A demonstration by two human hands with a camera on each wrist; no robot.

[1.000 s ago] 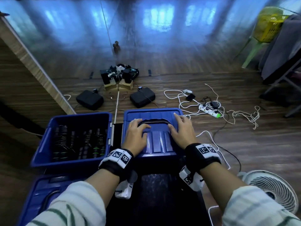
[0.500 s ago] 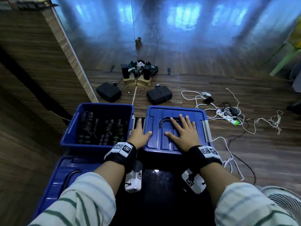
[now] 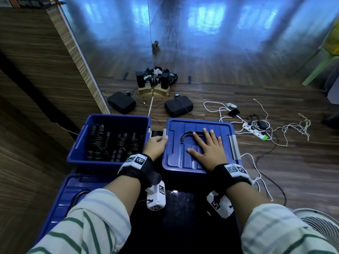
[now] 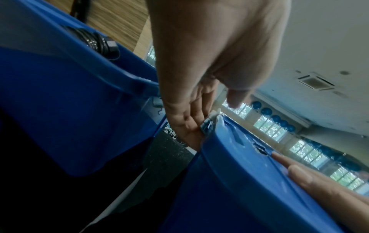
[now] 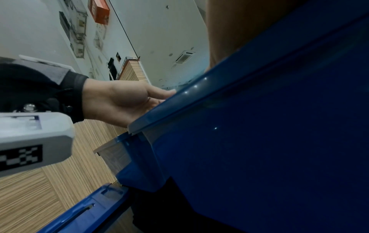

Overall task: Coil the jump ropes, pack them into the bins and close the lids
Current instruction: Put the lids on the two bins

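- Since the earlier frame, the left hand has slid off the lid to its left edge, where its fingers now touch the grey latch.
- The right hand lies flat on the lid at centre frame, fingers spread.
- The open bin, left of centre, holds coiled jump ropes.
- A second lid lies at lower left.

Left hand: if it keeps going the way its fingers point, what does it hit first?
The left hand already has its fingertips at the grey latch on the lidded bin's left edge. Going on, it likely presses that latch against the bin side; exact contact is unclear.
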